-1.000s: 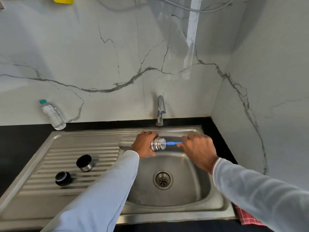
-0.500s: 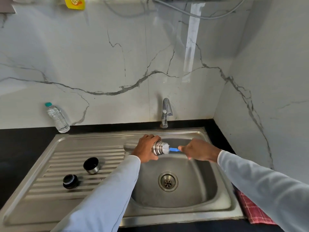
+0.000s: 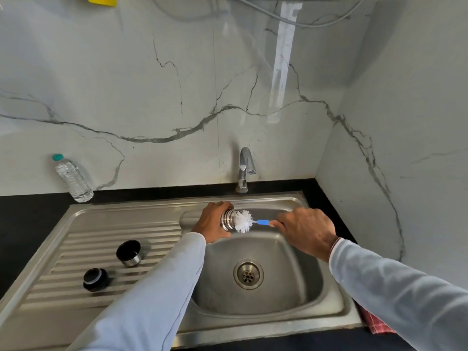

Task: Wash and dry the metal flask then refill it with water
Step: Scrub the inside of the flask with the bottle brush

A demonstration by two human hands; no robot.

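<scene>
1. Since a second ago I have drawn the bottle brush (image 3: 243,221) back out of the metal flask (image 3: 227,219): then only the blue handle showed, now the white bristle head sits at the flask's mouth, nearly all of it outside.
2. My left hand (image 3: 212,221) is wrapped around the flask, holding it on its side over the back edge of the sink (image 3: 283,295), mouth pointing right. My right hand (image 3: 305,230) pinches the brush's blue handle, so both hands are clamped on something.
3. I judge I am mid-scrub on the inside. To do it well I should keep the flask level and firmly held, push the brush straight along its axis to the bottom, twist as I go, and work the threaded neck too.
4. The tap (image 3: 245,169) behind shows no water running, and the basin looks drained, with only its drain (image 3: 248,274) in the middle.
5. On the draining board lie the flask's cup lid (image 3: 128,252), open and holding nothing I can see, and the black stopper (image 3: 95,279) nearer me.
6. A clear plastic water bottle (image 3: 72,179) with a teal cap stands on the black tabletop (image 3: 30,224) at the wall. It appears filled.
</scene>
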